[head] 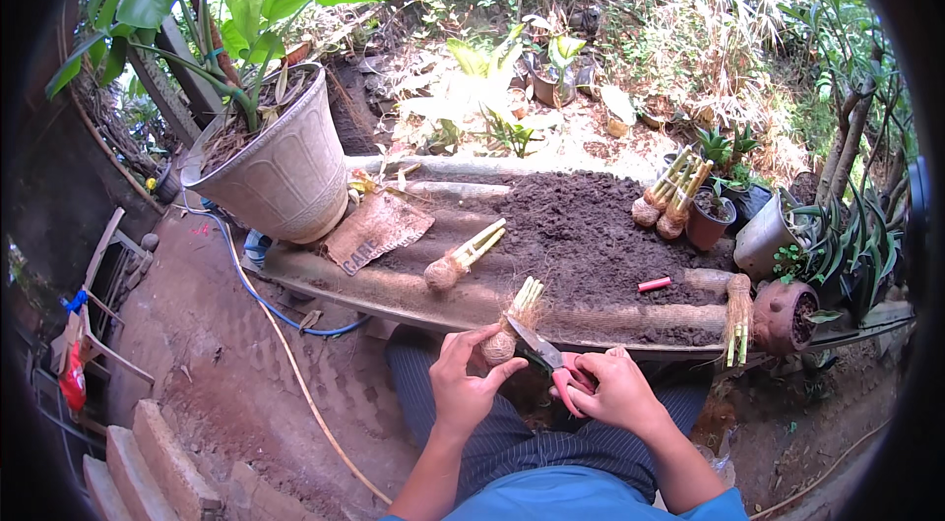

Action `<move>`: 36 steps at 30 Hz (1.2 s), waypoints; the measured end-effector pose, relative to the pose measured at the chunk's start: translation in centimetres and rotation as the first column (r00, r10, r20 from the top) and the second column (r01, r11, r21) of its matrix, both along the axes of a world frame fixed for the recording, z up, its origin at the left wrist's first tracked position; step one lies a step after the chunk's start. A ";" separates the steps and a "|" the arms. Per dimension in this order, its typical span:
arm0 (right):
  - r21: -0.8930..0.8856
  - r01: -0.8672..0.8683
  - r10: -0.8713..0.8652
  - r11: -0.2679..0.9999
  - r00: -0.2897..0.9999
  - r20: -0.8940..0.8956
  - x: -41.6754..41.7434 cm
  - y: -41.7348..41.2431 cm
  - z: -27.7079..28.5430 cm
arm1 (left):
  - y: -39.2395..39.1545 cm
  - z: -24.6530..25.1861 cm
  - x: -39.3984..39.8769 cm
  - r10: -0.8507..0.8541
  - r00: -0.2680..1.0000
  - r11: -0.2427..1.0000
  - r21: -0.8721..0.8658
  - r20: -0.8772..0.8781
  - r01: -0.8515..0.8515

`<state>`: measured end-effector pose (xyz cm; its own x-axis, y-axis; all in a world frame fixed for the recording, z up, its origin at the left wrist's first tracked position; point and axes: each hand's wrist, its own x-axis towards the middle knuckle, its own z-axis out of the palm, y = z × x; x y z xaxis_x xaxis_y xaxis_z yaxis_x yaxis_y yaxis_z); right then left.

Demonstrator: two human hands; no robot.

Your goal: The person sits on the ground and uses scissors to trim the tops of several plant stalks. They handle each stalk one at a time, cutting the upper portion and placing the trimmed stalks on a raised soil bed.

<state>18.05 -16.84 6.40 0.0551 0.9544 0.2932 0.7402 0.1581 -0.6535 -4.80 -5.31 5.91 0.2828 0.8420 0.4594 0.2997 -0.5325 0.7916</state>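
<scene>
My left hand (466, 371) grips a fibre-wrapped root ball with cut green stems (500, 345) at the front edge of the bench. Red-handled scissors (568, 378) are in my right hand (616, 390), their blades reaching to the fibre beside the stems. Loose strands stick out around that spot. Just behind lies another wrapped ball with pale stems (444, 272). More wrapped bundles (657, 207) rest together on the dark soil at the right. One further bundle (739, 307) hangs stems-down over the front edge.
Dark soil (576, 240) is heaped on the corrugated bench top (413, 292), with a small red object (654, 285) on it. A large potted monstera (288, 159) and a lettered piece of burlap (380, 229) stand left. Clay pots (786, 318) crowd the right end. A blue hose (277, 314) crosses the ground.
</scene>
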 end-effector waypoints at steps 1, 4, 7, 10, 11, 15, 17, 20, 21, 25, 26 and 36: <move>-0.049 0.004 -0.005 0.999 0.999 -0.039 -0.2 0.0 0.0 | -0.1 0.0 0.1 0.011 1.000 1.000 0.005 0.005 -0.011; -0.127 0.011 -0.027 0.992 0.991 -0.129 -0.9 0.0 -0.6 | -0.4 0.4 0.2 0.025 0.999 1.000 0.015 0.022 -0.025; -0.128 0.019 -0.048 0.992 0.972 -0.230 -2.2 -0.6 -2.1 | -0.5 0.6 0.1 -0.003 1.000 0.999 0.050 0.030 0.002; -0.305 -0.043 -0.105 0.951 0.885 -0.454 -3.5 -0.9 -2.8 | -0.4 0.7 0.1 -0.036 0.999 0.995 0.096 0.018 0.034; -0.325 -0.052 -0.118 0.944 0.869 -0.481 -3.7 -1.1 -3.2 | -0.5 0.6 0.2 -0.044 0.999 0.996 0.079 0.028 0.042; -0.431 -0.080 -0.193 0.899 0.810 -0.553 -4.4 -1.4 -4.7 | -0.4 0.1 0.0 -0.047 0.999 0.997 0.054 -0.014 0.047; -0.484 -0.061 -0.236 0.873 0.816 -0.528 -4.6 -1.2 -4.5 | -0.4 -0.2 -0.1 -0.043 0.998 0.998 0.049 -0.044 0.045; -0.490 -0.081 -0.192 0.868 0.855 -0.482 -4.3 -1.1 -5.7 | 0.1 -1.0 -0.2 -0.056 0.998 0.995 0.085 -0.043 0.059; -0.511 -0.109 -0.192 0.852 0.845 -0.499 -4.4 -1.0 -6.0 | 0.2 -1.2 -0.1 -0.066 0.997 0.992 0.104 -0.036 0.070; -0.546 -0.123 -0.120 0.829 0.914 -0.388 -5.3 -0.9 -5.5 | -0.1 -1.5 0.1 -0.083 0.996 0.995 -0.047 0.037 0.085; -0.540 -0.102 -0.084 0.835 0.947 -0.309 -5.5 -1.0 -5.1 | -0.2 -1.4 0.3 -0.087 0.995 0.994 -0.068 0.052 0.091; -0.305 0.103 -0.153 0.947 0.978 -0.143 -4.4 -1.0 0.3 | 0.8 -1.1 -0.1 -0.144 0.966 0.974 -0.140 0.213 0.176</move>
